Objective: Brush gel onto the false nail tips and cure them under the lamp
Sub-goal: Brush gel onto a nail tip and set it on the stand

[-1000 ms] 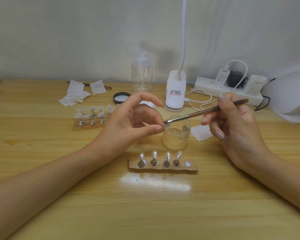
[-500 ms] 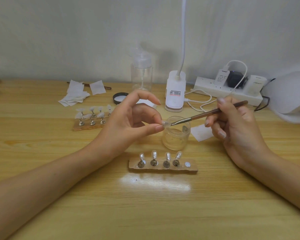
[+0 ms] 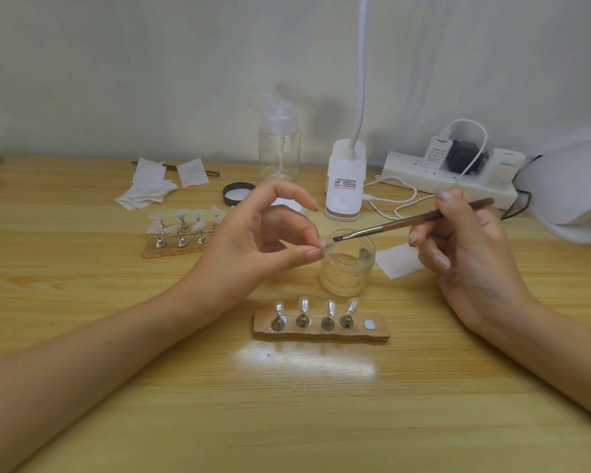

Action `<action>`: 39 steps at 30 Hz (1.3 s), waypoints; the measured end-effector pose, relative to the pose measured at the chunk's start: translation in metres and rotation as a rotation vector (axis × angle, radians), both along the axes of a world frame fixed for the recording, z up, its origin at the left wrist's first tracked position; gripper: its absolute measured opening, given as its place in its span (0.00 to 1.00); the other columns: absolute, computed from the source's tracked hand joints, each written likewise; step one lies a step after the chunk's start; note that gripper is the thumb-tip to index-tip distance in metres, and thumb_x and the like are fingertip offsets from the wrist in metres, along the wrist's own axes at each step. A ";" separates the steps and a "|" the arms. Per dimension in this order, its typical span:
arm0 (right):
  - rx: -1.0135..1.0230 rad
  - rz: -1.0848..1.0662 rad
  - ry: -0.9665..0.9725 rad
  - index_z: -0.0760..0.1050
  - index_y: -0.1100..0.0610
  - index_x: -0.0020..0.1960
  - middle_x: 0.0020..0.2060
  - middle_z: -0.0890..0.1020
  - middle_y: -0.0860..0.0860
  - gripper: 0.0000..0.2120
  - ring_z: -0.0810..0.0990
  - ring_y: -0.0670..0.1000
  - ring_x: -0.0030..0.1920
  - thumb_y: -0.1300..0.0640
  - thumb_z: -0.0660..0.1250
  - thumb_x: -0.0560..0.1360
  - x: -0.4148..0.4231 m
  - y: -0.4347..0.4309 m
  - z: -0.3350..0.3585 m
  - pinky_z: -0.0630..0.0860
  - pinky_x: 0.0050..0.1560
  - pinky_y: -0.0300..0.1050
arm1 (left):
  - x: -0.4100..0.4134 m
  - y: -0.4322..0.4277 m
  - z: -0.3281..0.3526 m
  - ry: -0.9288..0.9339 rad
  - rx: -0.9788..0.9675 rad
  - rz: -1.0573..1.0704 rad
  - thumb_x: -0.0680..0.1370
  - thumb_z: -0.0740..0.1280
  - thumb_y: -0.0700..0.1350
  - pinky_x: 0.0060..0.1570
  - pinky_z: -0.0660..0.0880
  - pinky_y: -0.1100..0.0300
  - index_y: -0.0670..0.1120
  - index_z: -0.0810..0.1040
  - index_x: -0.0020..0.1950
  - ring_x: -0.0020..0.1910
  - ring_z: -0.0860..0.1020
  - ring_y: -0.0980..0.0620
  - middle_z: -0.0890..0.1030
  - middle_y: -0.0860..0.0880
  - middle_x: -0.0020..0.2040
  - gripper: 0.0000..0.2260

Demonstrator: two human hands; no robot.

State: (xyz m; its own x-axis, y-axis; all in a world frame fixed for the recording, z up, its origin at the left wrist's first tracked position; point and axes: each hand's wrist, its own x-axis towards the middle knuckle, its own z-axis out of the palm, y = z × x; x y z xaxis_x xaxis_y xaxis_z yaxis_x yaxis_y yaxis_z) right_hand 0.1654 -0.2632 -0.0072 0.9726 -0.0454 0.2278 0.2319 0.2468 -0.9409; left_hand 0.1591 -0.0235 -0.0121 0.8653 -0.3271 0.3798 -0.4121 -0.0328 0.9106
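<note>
The clear false nail tip (image 3: 328, 246), pinched by the left hand (image 3: 253, 245), meets the gel brush (image 3: 410, 222) gripped in the right hand (image 3: 464, 254) above the jar (image 3: 347, 268).

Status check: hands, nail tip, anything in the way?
Left hand pinches nail tip near clear jar. Right hand grips brush, bristles at the tip. Nothing blocking.

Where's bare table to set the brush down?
Widest bare table: from the front nail stand to the near edge. Also left of the far stand. Crowded: around the jar and the back row, wipes to power strip.
</note>
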 end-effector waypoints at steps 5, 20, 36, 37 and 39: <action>-0.025 0.073 -0.034 0.71 0.50 0.36 0.31 0.83 0.54 0.13 0.66 0.45 0.19 0.49 0.63 0.78 -0.002 0.004 0.001 0.59 0.24 0.38 | -0.001 0.000 0.000 -0.006 0.009 -0.001 0.71 0.75 0.41 0.50 0.80 0.48 0.45 0.74 0.59 0.44 0.83 0.53 0.84 0.50 0.40 0.18; -0.035 0.015 -0.012 0.69 0.52 0.37 0.28 0.81 0.54 0.15 0.64 0.45 0.19 0.55 0.59 0.82 -0.001 0.003 0.000 0.59 0.23 0.36 | 0.001 0.001 -0.001 0.014 -0.014 -0.007 0.71 0.74 0.41 0.48 0.80 0.54 0.46 0.73 0.59 0.44 0.82 0.53 0.84 0.50 0.41 0.19; -0.001 -0.016 -0.067 0.69 0.51 0.37 0.28 0.80 0.53 0.15 0.62 0.45 0.19 0.55 0.58 0.83 -0.001 0.001 0.001 0.62 0.25 0.34 | 0.002 0.002 -0.002 0.035 -0.024 0.002 0.72 0.75 0.41 0.48 0.80 0.59 0.47 0.73 0.60 0.43 0.83 0.55 0.84 0.51 0.41 0.20; 0.005 0.006 -0.090 0.69 0.50 0.37 0.29 0.81 0.53 0.15 0.62 0.45 0.19 0.55 0.59 0.82 -0.002 0.002 0.001 0.62 0.25 0.33 | 0.002 0.002 -0.002 0.033 -0.022 0.001 0.72 0.75 0.41 0.48 0.80 0.58 0.47 0.73 0.60 0.43 0.83 0.55 0.84 0.51 0.41 0.20; -0.017 0.054 -0.125 0.69 0.51 0.38 0.30 0.82 0.53 0.13 0.63 0.45 0.19 0.53 0.60 0.81 -0.003 0.003 0.001 0.63 0.23 0.33 | 0.002 0.002 -0.002 0.031 -0.021 0.000 0.71 0.75 0.41 0.48 0.80 0.58 0.47 0.73 0.60 0.43 0.83 0.55 0.84 0.51 0.41 0.20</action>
State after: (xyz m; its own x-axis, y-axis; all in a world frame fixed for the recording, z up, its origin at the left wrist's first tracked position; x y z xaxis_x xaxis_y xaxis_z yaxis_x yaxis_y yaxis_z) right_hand 0.1627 -0.2598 -0.0057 0.9376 0.0109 0.3476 0.3344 0.2461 -0.9097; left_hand 0.1613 -0.0215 -0.0141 0.8767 -0.3192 0.3599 -0.3840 -0.0136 0.9232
